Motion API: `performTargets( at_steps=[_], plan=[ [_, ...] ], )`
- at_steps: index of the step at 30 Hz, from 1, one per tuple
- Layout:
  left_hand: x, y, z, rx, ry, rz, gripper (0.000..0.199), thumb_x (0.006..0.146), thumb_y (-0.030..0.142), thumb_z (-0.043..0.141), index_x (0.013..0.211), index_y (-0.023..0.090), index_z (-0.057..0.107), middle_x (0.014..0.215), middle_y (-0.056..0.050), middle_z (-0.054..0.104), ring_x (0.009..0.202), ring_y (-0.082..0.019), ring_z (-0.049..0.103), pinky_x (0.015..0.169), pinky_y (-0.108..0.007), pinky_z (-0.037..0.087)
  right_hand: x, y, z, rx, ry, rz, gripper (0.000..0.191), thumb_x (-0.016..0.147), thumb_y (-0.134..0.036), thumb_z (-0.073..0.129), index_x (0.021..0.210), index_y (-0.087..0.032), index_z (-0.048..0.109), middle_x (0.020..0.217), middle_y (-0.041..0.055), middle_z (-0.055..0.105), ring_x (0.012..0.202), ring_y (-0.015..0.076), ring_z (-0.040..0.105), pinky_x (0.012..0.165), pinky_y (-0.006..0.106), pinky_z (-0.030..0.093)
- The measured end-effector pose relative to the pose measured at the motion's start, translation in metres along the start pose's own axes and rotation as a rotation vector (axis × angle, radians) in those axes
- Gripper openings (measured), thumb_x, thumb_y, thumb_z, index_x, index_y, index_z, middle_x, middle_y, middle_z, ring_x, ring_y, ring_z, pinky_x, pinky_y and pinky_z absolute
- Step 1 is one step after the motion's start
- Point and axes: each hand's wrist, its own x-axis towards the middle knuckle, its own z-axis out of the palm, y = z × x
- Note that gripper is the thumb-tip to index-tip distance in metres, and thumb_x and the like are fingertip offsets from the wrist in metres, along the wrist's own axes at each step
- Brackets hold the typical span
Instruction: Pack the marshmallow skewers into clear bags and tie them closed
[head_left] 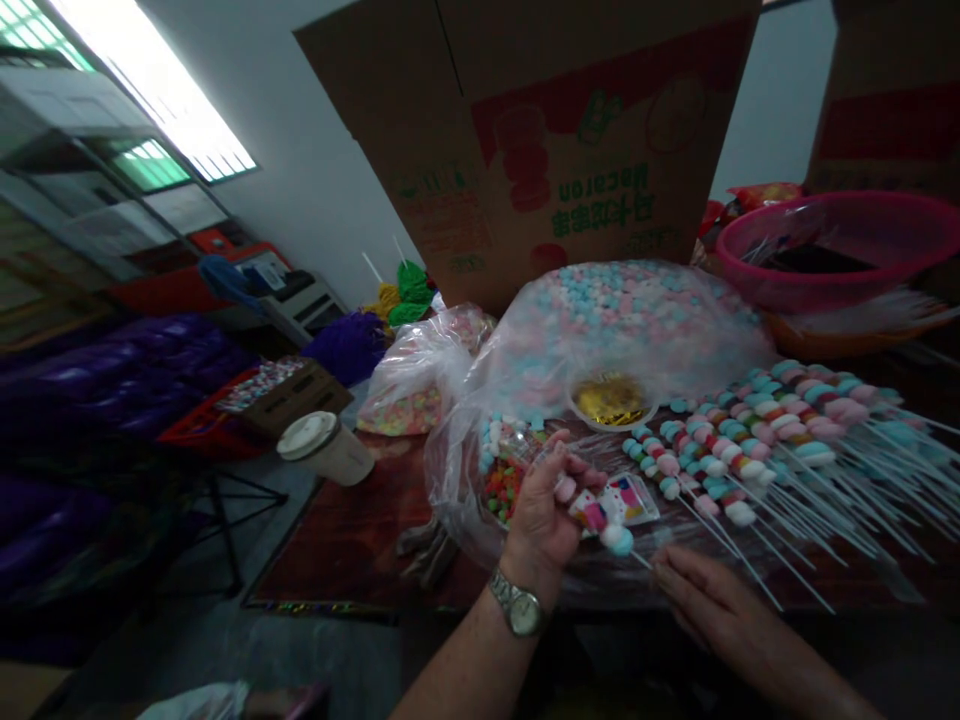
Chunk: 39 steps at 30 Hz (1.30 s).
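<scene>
My right hand [694,590] pinches the lower end of a thin white stick [640,560]. Blue and white marshmallows [618,540] are threaded on that stick, which points up and left toward my left hand [547,500]. My left hand wears a wristwatch and is turned partly palm up, fingers curled round a pink marshmallow [565,488]. Beneath my hands lies a small printed packet [628,498]. Left of the fingers, an open plastic bag holds red, orange and green candies [502,488]. Finished-looking marshmallow skewers [757,430] lie in rows to the right.
A large clear bag of pastel marshmallows [637,310] sits behind, with a round tub of gold ties [611,400] before it. A cardboard box [555,140] rises at the back. A pink basin [832,290] stands right, a lidded paper cup [326,447] left.
</scene>
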Motion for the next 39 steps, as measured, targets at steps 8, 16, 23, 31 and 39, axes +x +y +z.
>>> performTargets(
  at_steps=[8, 16, 23, 31, 39],
  plan=[
    [0.006, -0.022, 0.007, -0.179, 0.212, -0.065, 0.028, 0.072, 0.034, 0.072, 0.071, 0.015, 0.052, 0.049, 0.006, 0.045, 0.042, -0.008, 0.046, 0.054, -0.026, 0.049, 0.007, 0.022, 0.011, -0.917, 0.676, -0.690, 0.019, 0.091, -0.010, 0.034, 0.090, -0.014, 0.053, 0.068, 0.0054, 0.059, 0.060, 0.0192, 0.053, 0.062, 0.031, 0.035],
    [-0.003, -0.039, 0.008, -0.063, 0.174, -0.095, 0.043, 0.065, 0.049, 0.074, 0.068, 0.015, 0.049, 0.048, 0.004, 0.049, 0.043, -0.010, 0.050, 0.047, -0.021, 0.044, 0.022, -0.001, 0.023, -0.422, 0.454, -0.371, 0.023, 0.095, -0.026, 0.032, 0.084, -0.018, 0.051, 0.066, 0.0022, 0.062, 0.055, 0.0159, 0.059, 0.048, 0.023, 0.041],
    [0.001, -0.043, 0.004, 0.098, 0.135, -0.114, 0.051, 0.058, 0.056, 0.075, 0.057, 0.016, 0.043, 0.040, 0.007, 0.040, 0.040, -0.008, 0.044, 0.049, -0.021, 0.041, 0.022, 0.001, 0.026, -0.472, 0.373, -0.346, 0.035, 0.096, -0.032, 0.026, 0.087, -0.017, 0.056, 0.068, 0.0073, 0.064, 0.058, 0.0201, 0.062, 0.053, 0.027, 0.044],
    [-0.010, -0.049, -0.012, 0.643, -0.005, -0.068, 0.048, 0.078, 0.061, 0.049, 0.072, 0.015, 0.060, 0.071, -0.003, 0.059, 0.067, -0.013, 0.054, 0.067, -0.024, 0.044, 0.042, -0.004, 0.027, -0.302, 0.398, -0.263, 0.039, 0.094, -0.039, 0.025, 0.086, -0.018, 0.057, 0.077, 0.0095, 0.065, 0.069, 0.0208, 0.062, 0.060, 0.027, 0.046],
    [-0.042, 0.062, -0.005, 1.844, -0.250, 0.860, 0.038, 0.066, 0.035, 0.073, 0.102, 0.024, 0.066, 0.110, -0.011, 0.061, 0.110, -0.034, 0.048, 0.100, -0.047, 0.028, 0.022, -0.029, -0.032, -0.255, 0.086, -0.186, 0.037, 0.095, -0.041, 0.032, 0.066, -0.020, 0.043, 0.060, -0.0024, 0.047, 0.057, 0.0137, 0.047, 0.054, 0.023, 0.035]
  ],
)
